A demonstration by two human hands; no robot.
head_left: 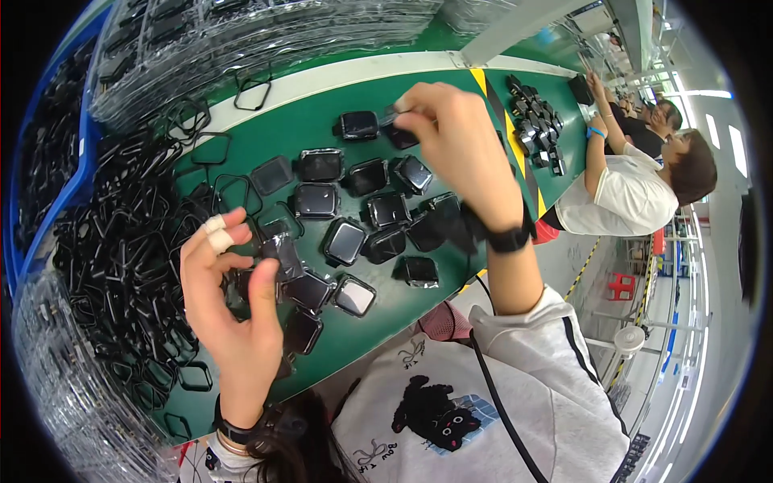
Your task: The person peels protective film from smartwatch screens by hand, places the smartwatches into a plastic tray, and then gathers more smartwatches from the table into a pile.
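Head view: right hand (459,137) pinches one dark case (400,138); left hand (229,310) spread, two bandages (220,240).

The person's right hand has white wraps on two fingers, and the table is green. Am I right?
Not quite: the white wraps are on two fingers of the left hand, as the head view shows. The table is green, as you said.
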